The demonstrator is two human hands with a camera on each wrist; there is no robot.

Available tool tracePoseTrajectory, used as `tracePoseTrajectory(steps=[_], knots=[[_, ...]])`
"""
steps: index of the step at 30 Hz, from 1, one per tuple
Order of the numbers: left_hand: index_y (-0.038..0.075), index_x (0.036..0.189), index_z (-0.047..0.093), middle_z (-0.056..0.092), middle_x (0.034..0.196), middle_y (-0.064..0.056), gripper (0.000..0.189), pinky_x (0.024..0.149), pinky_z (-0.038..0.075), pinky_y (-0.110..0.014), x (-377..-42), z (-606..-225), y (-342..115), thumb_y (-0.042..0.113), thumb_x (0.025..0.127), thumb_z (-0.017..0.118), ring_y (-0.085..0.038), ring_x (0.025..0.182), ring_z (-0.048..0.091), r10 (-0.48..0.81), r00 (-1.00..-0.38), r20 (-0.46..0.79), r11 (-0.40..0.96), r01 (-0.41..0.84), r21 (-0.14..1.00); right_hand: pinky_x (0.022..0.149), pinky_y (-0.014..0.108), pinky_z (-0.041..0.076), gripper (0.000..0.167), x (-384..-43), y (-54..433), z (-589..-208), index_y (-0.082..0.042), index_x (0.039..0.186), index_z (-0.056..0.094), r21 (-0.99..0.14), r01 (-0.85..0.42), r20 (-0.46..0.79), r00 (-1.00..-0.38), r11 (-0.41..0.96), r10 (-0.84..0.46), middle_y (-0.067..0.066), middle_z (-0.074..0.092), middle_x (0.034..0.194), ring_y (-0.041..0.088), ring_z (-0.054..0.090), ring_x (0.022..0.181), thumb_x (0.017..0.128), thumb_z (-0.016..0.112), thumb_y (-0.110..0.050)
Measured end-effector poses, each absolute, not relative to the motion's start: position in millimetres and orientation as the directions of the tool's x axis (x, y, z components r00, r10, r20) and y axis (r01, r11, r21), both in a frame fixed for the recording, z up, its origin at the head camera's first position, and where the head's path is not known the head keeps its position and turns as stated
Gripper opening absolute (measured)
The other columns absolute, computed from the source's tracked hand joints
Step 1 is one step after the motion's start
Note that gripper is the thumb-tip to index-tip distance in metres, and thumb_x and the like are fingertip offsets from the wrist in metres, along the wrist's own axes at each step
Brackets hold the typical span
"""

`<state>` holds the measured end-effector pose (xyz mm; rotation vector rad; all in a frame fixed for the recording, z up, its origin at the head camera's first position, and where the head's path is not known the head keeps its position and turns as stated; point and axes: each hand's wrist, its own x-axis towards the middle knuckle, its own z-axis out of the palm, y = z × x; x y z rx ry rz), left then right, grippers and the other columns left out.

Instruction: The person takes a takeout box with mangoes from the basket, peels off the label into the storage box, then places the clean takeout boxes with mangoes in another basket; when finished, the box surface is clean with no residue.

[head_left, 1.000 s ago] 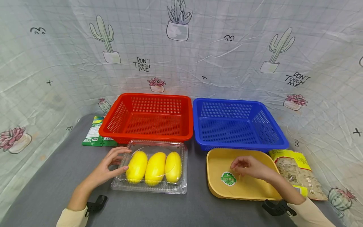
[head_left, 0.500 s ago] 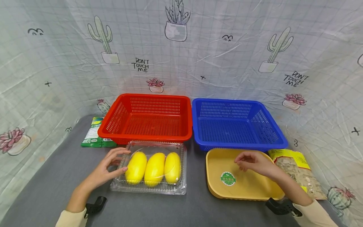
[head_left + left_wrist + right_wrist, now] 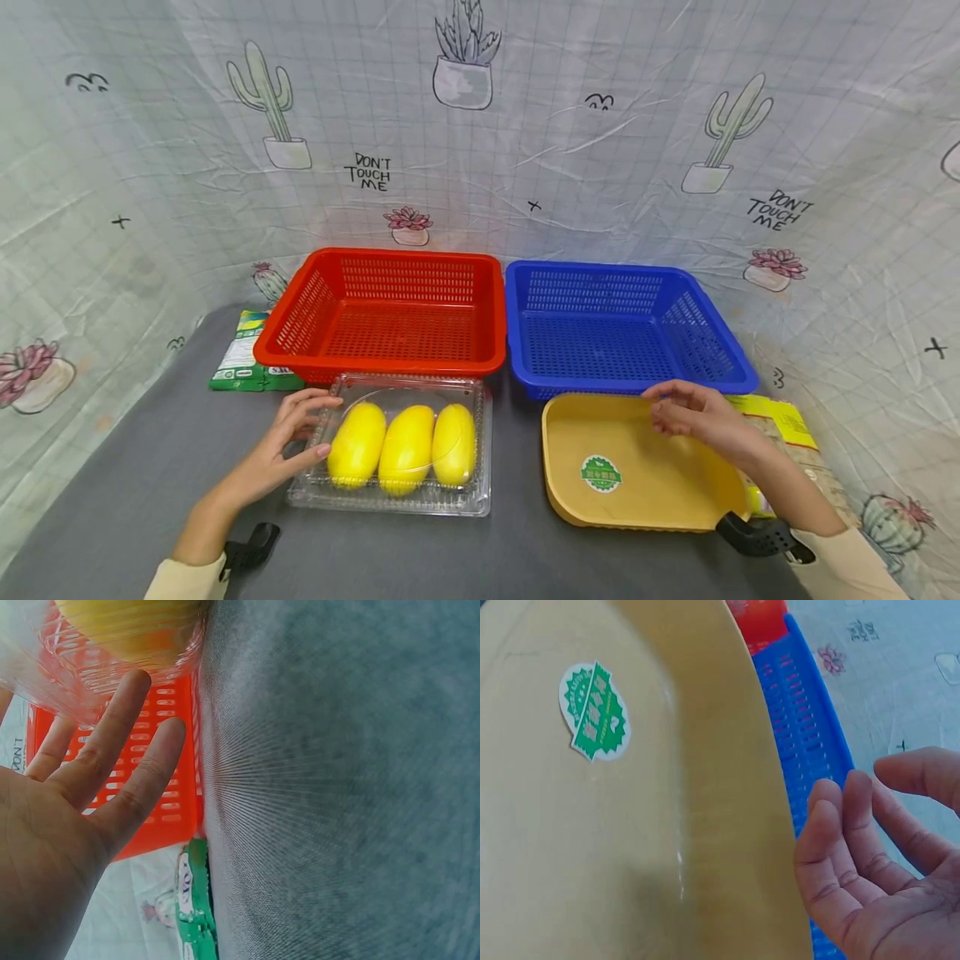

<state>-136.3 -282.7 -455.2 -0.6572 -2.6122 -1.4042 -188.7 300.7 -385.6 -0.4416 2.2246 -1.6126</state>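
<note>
A clear plastic clamshell box (image 3: 482, 483) stands on the grey table, with three yellow oval fruits (image 3: 406, 450) inside. At its left side is my left hand (image 3: 273, 454), its fingers and thumb spread along the box's edge. In the left wrist view the fingers (image 3: 112, 742) look fairly straight beside the plastic; firm contact cannot be made out. My right hand (image 3: 705, 421) hovers over the back right part of a yellow tray (image 3: 570, 500) that bears a green and white sticker (image 3: 601, 473). Its fingers are loosely bent, with nothing between them.
Behind the box stands a red basket (image 3: 405, 367), and beside it a blue basket (image 3: 637, 389). A green packet (image 3: 243, 358) lies at the left, partly behind the red basket. At the right, a yellow-and-brown bag (image 3: 795, 425) lies partly hidden by my right arm.
My right hand has moved back and to the right over the yellow tray, now covering more of the bag. The left hand and box keep their places; the view has shifted slightly.
</note>
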Motion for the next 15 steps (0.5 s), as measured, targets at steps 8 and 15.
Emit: tracePoseTrajectory(steps=[8, 15], knots=[[0.014, 0.141, 0.046, 0.026, 0.146, -0.007, 0.053, 0.09, 0.046, -0.027, -136, -455, -283, 0.006, 0.091, 0.062, -0.002, 0.113, 0.046, 0.317, -0.911, 0.262, 0.491, 0.395, 0.776, 0.079, 0.032, 0.058, 0.028, -192, 308, -386, -0.011, 0.128, 0.056, -0.972, 0.078, -0.148, -0.937, 0.223, -0.318, 0.003, 0.07, 0.093, 0.018, 0.068, 0.083, 0.1, 0.056, -0.014], [0.017, 0.144, 0.041, 0.038, 0.143, -0.005, 0.054, 0.093, 0.045, -0.026, -136, -455, -284, 0.007, 0.094, 0.058, -0.004, 0.121, 0.044, 0.335, -0.913, 0.234, 0.498, 0.382, 0.778, 0.079, 0.029, 0.058, 0.029, -194, 314, -388, -0.019, 0.127, 0.053, -0.971, 0.151, -0.196, -0.947, 0.187, -0.255, 0.001, 0.071, 0.093, 0.017, 0.069, 0.082, 0.099, 0.059, -0.016]])
